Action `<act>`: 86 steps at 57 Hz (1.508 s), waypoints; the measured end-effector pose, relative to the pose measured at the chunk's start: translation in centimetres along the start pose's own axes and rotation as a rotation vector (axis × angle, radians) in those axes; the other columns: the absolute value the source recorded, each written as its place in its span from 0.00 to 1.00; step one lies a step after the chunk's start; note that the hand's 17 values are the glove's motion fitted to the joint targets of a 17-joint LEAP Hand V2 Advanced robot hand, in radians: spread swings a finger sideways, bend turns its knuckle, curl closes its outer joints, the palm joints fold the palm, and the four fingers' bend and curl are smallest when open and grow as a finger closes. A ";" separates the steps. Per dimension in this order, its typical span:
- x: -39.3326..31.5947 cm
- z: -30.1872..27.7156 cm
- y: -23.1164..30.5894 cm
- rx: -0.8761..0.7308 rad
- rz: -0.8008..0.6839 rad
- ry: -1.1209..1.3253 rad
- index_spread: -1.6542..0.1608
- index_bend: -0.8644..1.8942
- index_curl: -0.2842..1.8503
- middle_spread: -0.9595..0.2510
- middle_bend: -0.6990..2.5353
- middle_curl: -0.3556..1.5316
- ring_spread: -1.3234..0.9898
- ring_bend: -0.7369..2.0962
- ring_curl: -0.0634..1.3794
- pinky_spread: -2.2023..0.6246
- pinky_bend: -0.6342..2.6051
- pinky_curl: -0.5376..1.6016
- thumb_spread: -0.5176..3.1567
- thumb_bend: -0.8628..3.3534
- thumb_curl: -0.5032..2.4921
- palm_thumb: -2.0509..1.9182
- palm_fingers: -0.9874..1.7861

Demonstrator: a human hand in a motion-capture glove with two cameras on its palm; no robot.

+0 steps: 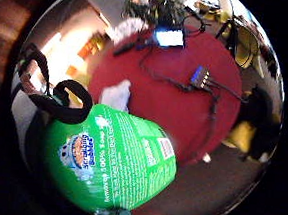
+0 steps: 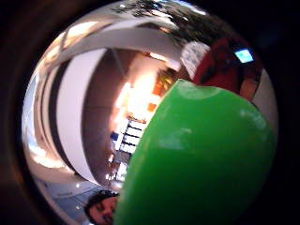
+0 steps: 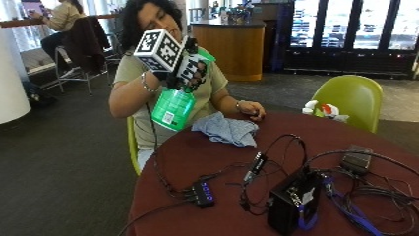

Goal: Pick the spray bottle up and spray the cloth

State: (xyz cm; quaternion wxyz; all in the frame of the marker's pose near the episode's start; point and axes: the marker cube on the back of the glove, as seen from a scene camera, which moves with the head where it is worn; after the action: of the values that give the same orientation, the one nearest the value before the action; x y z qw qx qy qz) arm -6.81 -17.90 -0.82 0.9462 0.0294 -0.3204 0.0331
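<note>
Green spray bottle (image 1: 112, 160) (close to the palm) above the red table (image 1: 183, 115), white cloth (image 1: 116, 94) beside it.

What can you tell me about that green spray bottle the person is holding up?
The spray bottle is bright green plastic with a printed label showing a blue logo and white text. It is lifted well clear of the red table, tilted, its wide base lowest and its head up inside the gloved right hand, which grips its neck. Nothing else touches it. It hangs above and beside the crumpled blue cloth lying on the table. Its nozzle is hidden by the hand.
</note>
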 end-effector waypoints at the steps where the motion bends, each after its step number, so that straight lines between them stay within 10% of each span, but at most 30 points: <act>1: -0.3 0.0 0.0 -0.036 0.011 0.023 0.78 0.39 0.36 0.67 0.40 0.47 0.49 0.45 0.36 0.70 0.31 0.44 0.25 0.20 0.39 0.78 0.84; 20: -1.7 4.8 -1.5 -0.596 0.261 0.310 0.78 0.40 0.39 0.67 0.41 0.47 0.49 0.46 0.37 0.70 0.31 0.44 0.25 0.20 0.40 0.77 0.84; 51: 3.3 16.5 -2.4 -0.997 0.502 0.843 0.79 0.38 0.40 0.67 0.40 0.47 0.49 0.46 0.37 0.70 0.32 0.44 0.26 0.20 0.41 0.78 0.83; 86: -5.2 10.4 -6.4 -0.719 0.200 0.382 0.79 0.38 0.41 0.68 0.40 0.47 0.50 0.45 0.37 0.71 0.32 0.44 0.26 0.20 0.41 0.78 0.82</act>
State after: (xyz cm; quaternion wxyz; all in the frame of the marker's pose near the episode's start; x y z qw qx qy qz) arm -16.67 -25.34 4.06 0.9308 -0.3406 -0.1317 0.0158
